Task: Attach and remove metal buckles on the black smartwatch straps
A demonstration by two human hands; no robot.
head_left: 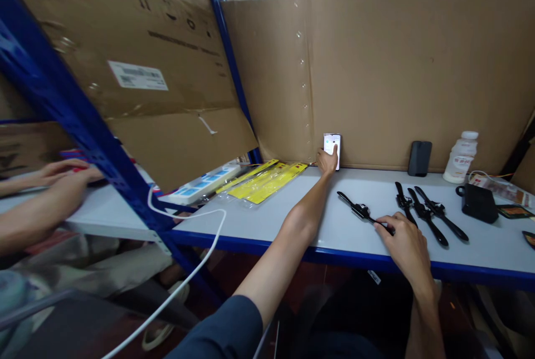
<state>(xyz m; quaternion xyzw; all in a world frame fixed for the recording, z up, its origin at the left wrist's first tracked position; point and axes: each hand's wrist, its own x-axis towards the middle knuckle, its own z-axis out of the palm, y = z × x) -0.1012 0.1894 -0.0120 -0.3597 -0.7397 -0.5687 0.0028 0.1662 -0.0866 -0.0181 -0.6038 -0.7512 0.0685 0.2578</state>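
My left hand (327, 161) reaches to the back of the table and grips a smartphone (337, 151) by its left side, the thumb lying over the lit screen. The phone stands upright against the cardboard. My right hand (403, 239) is closed on one handle of a black spokeshave (360, 210), which lies along the tabletop with its other handle pointing to the back left. Just right of this hand lie three more black spokeshaves, the nearest one (404, 202) partly hidden by my fingers, then a middle one (425, 214) and a right one (442, 212).
Yellow-carded plastic packages (271, 180) and a white power strip (204, 183) lie at the left. A dark phone (419, 158), a bottle (461, 157) and a black case (479, 203) stand at the right. Cardboard (397, 69) walls the back. Another person's hands (69, 175) work beyond the blue post.
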